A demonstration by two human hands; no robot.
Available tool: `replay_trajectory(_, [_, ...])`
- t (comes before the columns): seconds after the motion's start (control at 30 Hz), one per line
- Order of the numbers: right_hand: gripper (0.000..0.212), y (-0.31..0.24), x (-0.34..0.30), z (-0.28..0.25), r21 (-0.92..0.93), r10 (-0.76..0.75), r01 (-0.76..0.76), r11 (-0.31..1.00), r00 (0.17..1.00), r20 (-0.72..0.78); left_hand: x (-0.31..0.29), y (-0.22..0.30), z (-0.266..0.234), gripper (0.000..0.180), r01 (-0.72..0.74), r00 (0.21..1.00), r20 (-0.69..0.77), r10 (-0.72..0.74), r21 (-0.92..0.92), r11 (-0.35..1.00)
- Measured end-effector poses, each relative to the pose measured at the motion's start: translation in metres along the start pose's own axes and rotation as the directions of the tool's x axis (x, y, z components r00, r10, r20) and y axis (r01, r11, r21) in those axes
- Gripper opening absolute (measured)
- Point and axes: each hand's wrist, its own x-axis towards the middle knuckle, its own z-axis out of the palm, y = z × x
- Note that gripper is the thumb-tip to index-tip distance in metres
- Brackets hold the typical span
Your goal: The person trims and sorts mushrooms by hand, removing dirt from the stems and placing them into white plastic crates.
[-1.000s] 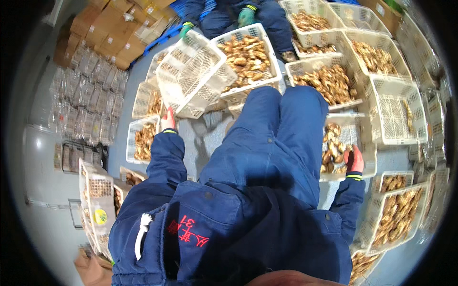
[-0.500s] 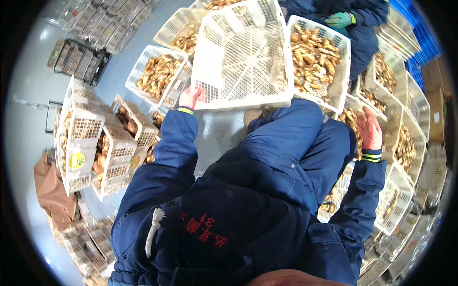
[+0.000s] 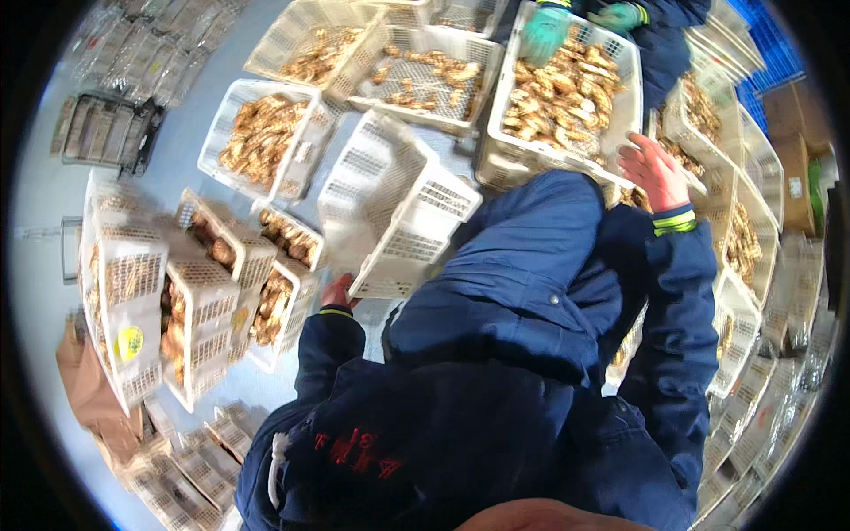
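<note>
My left hand (image 3: 338, 294) grips the lower corner of a white plastic crate (image 3: 376, 173). The crate is tilted on edge beside my left knee, with no contents visible in it, and is slightly blurred. My right hand (image 3: 653, 173) is raised over my right knee, fingers spread and holding nothing. Just beyond it stands a white crate (image 3: 506, 119) full of brown, elongated mushrooms (image 3: 567, 93). Another person's green-gloved hand (image 3: 546, 35) reaches into that crate, and their second gloved hand (image 3: 618, 16) is by its far edge.
A crate with a few scattered mushrooms (image 3: 429, 80) stands ahead, with fuller crates (image 3: 261, 137) to its left. Stacked mushroom crates (image 3: 208, 292) rise on my left, and more crates (image 3: 744, 248) line my right. A hand cart (image 3: 106, 133) stands at far left.
My left hand has swung the crate down and toward me, tipping it and uncovering the sparsely filled crate behind. My right hand has risen forward and left. A green-gloved hand has entered the full crate.
</note>
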Motion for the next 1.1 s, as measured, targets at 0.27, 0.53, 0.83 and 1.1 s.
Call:
replay_trajectory(0.27, [0.045,0.017,-0.017,-0.050,-0.009,0.115,-0.122,0.992,0.953,-0.282,0.228,-0.058,0.020,0.024,-0.397,0.908,-0.044,0.418,0.231,0.888])
replay_trajectory(0.53, [0.036,0.069,0.075,-0.082,0.075,0.292,-0.283,0.956,0.939,-0.183,0.216,-0.039,0.090,0.030,-0.066,0.994,0.097,0.044,0.237,0.969])
replay_trajectory(0.83, [0.079,0.181,0.259,0.019,-0.947,0.302,-0.184,0.265,0.948,-0.099,0.032,0.076,0.196,0.033,-0.335,0.929,0.243,0.278,0.235,0.913])
replay_trajectory(1.1, [0.063,0.160,0.241,-0.026,-0.433,0.268,-0.237,0.870,0.963,0.012,-0.014,0.126,0.349,0.023,-0.533,0.758,0.518,0.396,0.143,0.834])
